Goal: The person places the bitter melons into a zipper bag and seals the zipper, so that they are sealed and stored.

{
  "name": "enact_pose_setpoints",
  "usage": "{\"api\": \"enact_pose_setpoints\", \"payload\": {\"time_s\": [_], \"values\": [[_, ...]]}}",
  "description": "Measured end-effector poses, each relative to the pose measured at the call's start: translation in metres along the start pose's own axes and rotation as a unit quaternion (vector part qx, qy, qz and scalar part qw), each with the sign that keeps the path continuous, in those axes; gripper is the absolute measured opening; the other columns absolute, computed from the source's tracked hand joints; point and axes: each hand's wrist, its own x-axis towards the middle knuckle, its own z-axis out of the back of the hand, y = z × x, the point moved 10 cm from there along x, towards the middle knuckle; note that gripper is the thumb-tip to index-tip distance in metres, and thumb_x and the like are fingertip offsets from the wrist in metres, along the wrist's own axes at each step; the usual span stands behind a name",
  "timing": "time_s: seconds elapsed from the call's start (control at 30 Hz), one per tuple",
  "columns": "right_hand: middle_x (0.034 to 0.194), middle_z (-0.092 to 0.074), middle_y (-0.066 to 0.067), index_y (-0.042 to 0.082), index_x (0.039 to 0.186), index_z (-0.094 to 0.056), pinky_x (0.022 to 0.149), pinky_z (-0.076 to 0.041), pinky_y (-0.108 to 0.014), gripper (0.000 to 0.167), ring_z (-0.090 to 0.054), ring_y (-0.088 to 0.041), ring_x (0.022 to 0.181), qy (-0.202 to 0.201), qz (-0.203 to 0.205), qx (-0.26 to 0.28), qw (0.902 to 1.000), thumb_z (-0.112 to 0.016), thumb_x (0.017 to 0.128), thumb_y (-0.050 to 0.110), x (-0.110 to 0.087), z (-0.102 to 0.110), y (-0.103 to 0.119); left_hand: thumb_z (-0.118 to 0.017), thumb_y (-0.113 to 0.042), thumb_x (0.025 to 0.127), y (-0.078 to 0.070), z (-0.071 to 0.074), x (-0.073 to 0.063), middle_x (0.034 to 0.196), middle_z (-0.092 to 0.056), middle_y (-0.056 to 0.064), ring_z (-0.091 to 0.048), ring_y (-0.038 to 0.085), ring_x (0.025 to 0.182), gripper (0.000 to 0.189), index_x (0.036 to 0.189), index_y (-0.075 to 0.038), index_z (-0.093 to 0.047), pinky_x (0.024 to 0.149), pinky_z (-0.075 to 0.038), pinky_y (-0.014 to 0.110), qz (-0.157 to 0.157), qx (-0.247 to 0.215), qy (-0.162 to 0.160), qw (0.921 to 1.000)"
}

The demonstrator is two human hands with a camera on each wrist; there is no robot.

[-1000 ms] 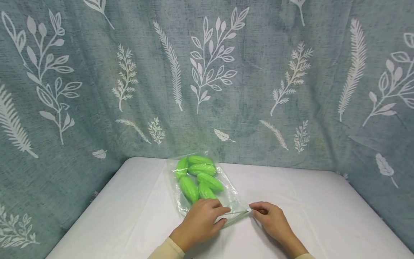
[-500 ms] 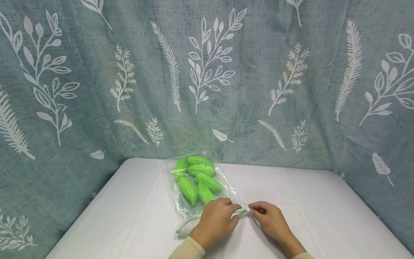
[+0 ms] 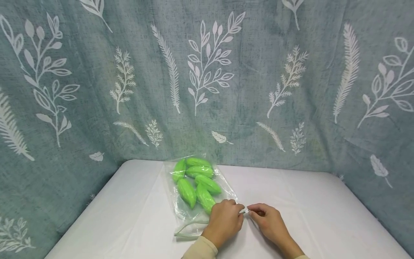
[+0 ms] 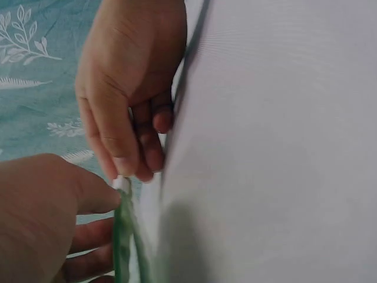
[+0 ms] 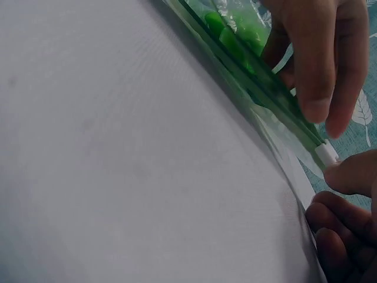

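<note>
A clear slider zip bag [image 3: 182, 212] lies on the table, with several bright green, ridged, fruit-shaped pieces [image 3: 187, 192] inside. Its mouth with the green zip strip [image 5: 277, 97] faces the person, and the strip's left part bows apart. My left hand [image 3: 224, 217] pinches the strip close to its right end, thumb and fingers on either side. At that right corner, my right hand [image 3: 270, 219] pinches the white slider [image 5: 326, 154] between thumb and forefinger. Both hands' fingertips nearly meet there. In the head view, the left hand covers part of the strip.
The white-covered table [image 3: 323, 216] carries the bag left of its middle. Behind and at both sides hangs a blue-green curtain [image 3: 245, 93] with white leaf prints, meeting the table's back edge.
My left hand has slid right along the bag's mouth, up to the right hand, uncovering the mouth's left end. The right hand has stayed nearly in place at the corner.
</note>
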Motion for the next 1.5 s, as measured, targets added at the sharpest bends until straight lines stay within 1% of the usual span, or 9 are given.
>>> {"api": "enact_pose_setpoints", "payload": {"time_s": [0.27,0.53,0.77,0.87,0.93,1.1,1.23,1.33,1.5], "values": [[0.094,-0.072,0.009,0.018,0.1,-0.078,0.082,-0.053,-0.029,0.011,-0.065,-0.011,0.092,-0.011,0.007,-0.009,0.9999,-0.076,0.089,0.016,0.0,0.001,0.002,-0.079,-0.026,0.078,0.006,-0.014,-0.004,0.075,-0.065,-0.009,-0.062,0.01,0.067,0.017,0.095,-0.027,-0.081,0.048,-0.042,0.025,0.031,-0.028,0.016,0.999],[0.092,-0.072,0.009,0.018,0.098,-0.077,0.081,-0.053,-0.027,0.009,-0.065,-0.01,0.089,-0.006,0.009,-0.007,0.9999,-0.076,0.09,0.015,-0.001,0.001,0.003,-0.079,-0.026,0.079,0.007,-0.014,-0.001,0.077,-0.068,-0.01,-0.064,0.009,0.069,0.015,0.094,-0.027,-0.081,0.049,-0.044,0.024,0.046,-0.054,0.026,0.9971],[0.092,-0.071,0.01,0.018,0.098,-0.077,0.082,-0.054,-0.029,0.008,-0.065,-0.011,0.091,-0.009,0.017,-0.009,0.9998,-0.076,0.089,0.017,-0.003,0.002,0.004,-0.078,-0.029,0.082,0.012,-0.025,0.001,0.076,-0.066,-0.013,-0.063,0.006,0.069,0.014,0.096,-0.028,-0.081,0.051,-0.043,0.023,0.071,-0.088,0.064,0.9915],[0.092,-0.071,0.01,0.018,0.097,-0.077,0.083,-0.054,-0.031,0.008,-0.065,-0.011,0.092,-0.006,0.02,-0.012,0.9997,-0.076,0.09,0.018,-0.003,0.002,0.006,-0.078,-0.032,0.085,0.013,-0.028,0.001,0.075,-0.064,-0.014,-0.061,0.005,0.068,0.011,0.095,-0.03,-0.082,0.05,-0.041,0.022,0.079,-0.098,0.072,0.9894],[0.092,-0.071,0.01,0.019,0.097,-0.077,0.083,-0.054,-0.031,0.007,-0.065,-0.011,0.092,-0.005,0.018,-0.012,0.9998,-0.077,0.09,0.018,-0.003,0.001,0.006,-0.078,-0.034,0.086,0.014,-0.029,0.001,0.074,-0.064,-0.014,-0.06,0.004,0.067,0.01,0.095,-0.031,-0.082,0.05,-0.04,0.022,0.082,-0.101,0.073,0.9888],[0.092,-0.071,0.009,0.017,0.096,-0.077,0.083,-0.054,-0.033,0.007,-0.066,-0.012,0.092,-0.006,0.02,-0.012,0.9997,-0.076,0.09,0.019,-0.003,0.002,0.008,-0.079,-0.031,0.085,0.015,-0.031,0.001,0.074,-0.064,-0.014,-0.058,0.005,0.066,0.009,0.094,-0.031,-0.081,0.05,-0.039,0.022,0.091,-0.096,0.072,0.9885],[0.089,-0.071,0.011,0.02,0.095,-0.077,0.082,-0.053,-0.029,0.006,-0.065,-0.01,0.09,-0.004,0.016,-0.017,0.9997,-0.076,0.09,0.018,-0.003,0.002,0.006,-0.079,-0.031,0.085,0.017,-0.033,0.0,0.072,-0.062,-0.014,-0.059,0.006,0.066,0.007,0.092,-0.031,-0.081,0.05,-0.039,0.023,0.1,-0.093,0.077,0.9876],[0.088,-0.071,0.011,0.02,0.094,-0.076,0.081,-0.053,-0.028,0.007,-0.065,-0.009,0.088,-0.005,0.024,-0.021,0.9995,-0.076,0.09,0.015,-0.003,0.003,0.007,-0.078,-0.032,0.085,0.017,-0.033,0.0,0.07,-0.06,-0.015,-0.059,0.007,0.066,0.006,0.091,-0.032,-0.081,0.049,-0.039,0.023,0.102,-0.088,0.076,0.9879],[0.089,-0.07,0.01,0.018,0.093,-0.075,0.082,-0.053,-0.031,0.006,-0.064,-0.01,0.088,-0.004,0.041,-0.024,0.9988,-0.073,0.092,0.012,-0.002,0.002,0.01,-0.078,-0.032,0.085,0.018,-0.031,-0.001,0.07,-0.059,-0.015,-0.059,0.007,0.065,0.005,0.09,-0.033,-0.081,0.049,-0.038,0.024,0.104,-0.081,0.072,0.9887]]}}
